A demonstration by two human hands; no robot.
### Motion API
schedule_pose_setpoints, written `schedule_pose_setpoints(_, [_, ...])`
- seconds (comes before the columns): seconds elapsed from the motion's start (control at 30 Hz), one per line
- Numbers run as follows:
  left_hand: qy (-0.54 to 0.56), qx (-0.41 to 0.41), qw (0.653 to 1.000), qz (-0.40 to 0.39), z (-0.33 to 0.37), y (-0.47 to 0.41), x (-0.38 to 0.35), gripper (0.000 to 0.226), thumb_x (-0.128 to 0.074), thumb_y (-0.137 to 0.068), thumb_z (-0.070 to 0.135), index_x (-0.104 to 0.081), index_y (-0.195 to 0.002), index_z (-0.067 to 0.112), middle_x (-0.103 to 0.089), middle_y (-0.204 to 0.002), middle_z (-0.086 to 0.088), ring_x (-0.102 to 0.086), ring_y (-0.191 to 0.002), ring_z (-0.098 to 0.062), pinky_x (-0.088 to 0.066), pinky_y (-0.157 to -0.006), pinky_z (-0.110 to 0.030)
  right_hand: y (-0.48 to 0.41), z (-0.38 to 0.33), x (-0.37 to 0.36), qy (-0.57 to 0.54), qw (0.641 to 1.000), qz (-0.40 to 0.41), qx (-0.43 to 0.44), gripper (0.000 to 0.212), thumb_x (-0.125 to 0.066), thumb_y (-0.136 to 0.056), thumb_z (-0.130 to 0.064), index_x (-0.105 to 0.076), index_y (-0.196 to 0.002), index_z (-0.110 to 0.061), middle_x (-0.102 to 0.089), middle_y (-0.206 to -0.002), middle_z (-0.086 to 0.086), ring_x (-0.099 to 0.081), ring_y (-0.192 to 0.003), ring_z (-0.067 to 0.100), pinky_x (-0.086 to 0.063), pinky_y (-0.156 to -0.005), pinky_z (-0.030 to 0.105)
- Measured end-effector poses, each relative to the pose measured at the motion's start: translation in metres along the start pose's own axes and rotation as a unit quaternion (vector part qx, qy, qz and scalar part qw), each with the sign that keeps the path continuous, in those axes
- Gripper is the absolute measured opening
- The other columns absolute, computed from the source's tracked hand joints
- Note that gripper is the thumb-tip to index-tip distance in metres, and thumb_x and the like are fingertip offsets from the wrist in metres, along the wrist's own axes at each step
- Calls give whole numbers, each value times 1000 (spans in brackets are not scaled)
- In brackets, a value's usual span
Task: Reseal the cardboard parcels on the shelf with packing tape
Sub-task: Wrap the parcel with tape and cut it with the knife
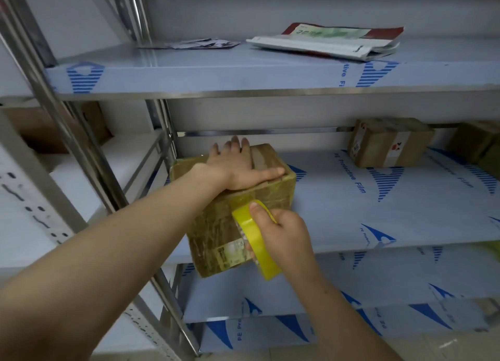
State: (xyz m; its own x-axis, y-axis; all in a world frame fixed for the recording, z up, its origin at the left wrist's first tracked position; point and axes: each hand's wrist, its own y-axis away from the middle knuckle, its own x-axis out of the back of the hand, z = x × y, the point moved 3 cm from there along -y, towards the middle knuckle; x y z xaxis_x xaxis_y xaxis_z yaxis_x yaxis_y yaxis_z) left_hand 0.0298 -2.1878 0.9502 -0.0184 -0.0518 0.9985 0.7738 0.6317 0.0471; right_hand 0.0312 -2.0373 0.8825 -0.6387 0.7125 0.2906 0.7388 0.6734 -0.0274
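A cardboard parcel (216,230) wrapped in yellowish tape sits at the front left of the middle shelf (351,214), its near end hanging past the shelf edge. My left hand (238,168) lies flat on the parcel's top, fingers spread and thumb stretched to the right. My right hand (284,233) grips a roll of yellow packing tape (255,241) against the parcel's near right side, thumb on the roll's rim. A strip of tape runs from the roll up over the parcel's top edge.
A second cardboard parcel (389,142) stands at the back right of the same shelf, with another box (479,141) at the far right edge. Flat plastic mailers (330,42) lie on the upper shelf. A steel upright (162,122) stands left of the parcel.
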Motion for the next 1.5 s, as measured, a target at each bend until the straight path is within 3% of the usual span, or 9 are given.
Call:
schedule_pose_setpoints(0.07, [9, -37, 999, -28, 1, 9, -4, 104, -23, -80, 82, 4, -153, 13, 7, -159, -14, 5, -147, -27, 3, -118, -44, -1, -1, -1, -2, 1000, -4, -1, 72, -44, -61, -77, -62, -71, -8, -66, -67, 16, -66, -73, 36, -56, -74, 50])
schedule_pose_setpoints(0.2, [42, -96, 994, 38, 0, 24, 6, 75, -29, -92, 67, -22, -152, 22, -13, -159, -10, -13, -146, -25, -12, -116, -37, 0, -2, 0, -10, 1000, -15, -25, 68, -48, -61, -79, -64, -70, -14, -68, -67, 13, -66, -73, 38, -55, -75, 52])
schedule_pose_setpoints(0.43, [55, -39, 991, -119, -79, 63, 3, 110, -69, -61, 73, -3, -146, 53, 13, -159, 6, 17, -145, -27, 8, -113, -58, 2, -14, 7, -65, 996, -5, -52, 50, -59, -90, -46, -56, -52, -14, -64, -48, 1, -63, -51, 14, -55, -69, 35])
schedule_pose_setpoints(0.7, [455, -24, 890, -30, -91, 64, 18, 41, -74, -78, 26, -66, -119, 24, -69, -110, 3, -64, -102, -13, -48, -96, -29, -6, -88, 28, -163, 982, -96, -29, 20, -69, -85, -22, -65, -70, -9, -68, -60, 8, -63, -48, 17, -55, -54, 28])
schedule_pose_setpoints(0.9, [521, 59, 851, -26, -109, 43, -19, 28, -69, -84, 29, -69, -111, 19, -68, -90, -4, -64, -68, -9, -53, -64, -23, -49, -85, 3, -151, 975, -153, -62, 18, -68, -81, -12, -65, -93, 0, -71, -66, 10, -66, -57, 20, -57, -68, 35])
schedule_pose_setpoints(1.1, [295, 166, 931, 137, -122, 11, -67, 52, -52, -96, 30, -40, -143, 8, -33, -149, -18, -28, -140, -29, -28, -111, -34, -101, -66, -46, -83, 988, -108, -74, 33, -73, -80, -44, -62, -82, -13, -71, -83, 9, -68, -79, 24, -55, -84, 41])
schedule_pose_setpoints(1.2, [272, 101, 956, 35, -104, 18, -83, 70, -58, -84, 51, -41, -143, 17, -11, -158, -8, -1, -146, -26, -6, -119, -43, -121, -53, -58, -87, 989, -78, -91, 39, -67, -79, -56, -57, -84, -19, -68, -93, 7, -66, -88, 25, -53, -87, 41])
schedule_pose_setpoints(1.33, [160, 7, 969, -188, -90, 39, -99, 139, -66, -53, 78, 17, -150, 22, 30, -154, -3, 32, -140, -23, 14, -110, -58, -124, -33, -61, -115, 986, -84, -87, 29, -71, -79, -50, -60, -89, -24, -68, -95, 4, -66, -88, 22, -54, -82, 35])
schedule_pose_setpoints(1.5, [148, -3, 969, -199, -93, 30, -98, 156, -64, -34, 84, 23, -148, 23, 30, -154, -7, 33, -138, -26, 7, -115, -56, -115, -32, -63, -89, 986, -106, -89, 40, -69, -80, -52, -65, -88, -12, -72, -70, 8, -70, -71, 23, -58, -79, 38])
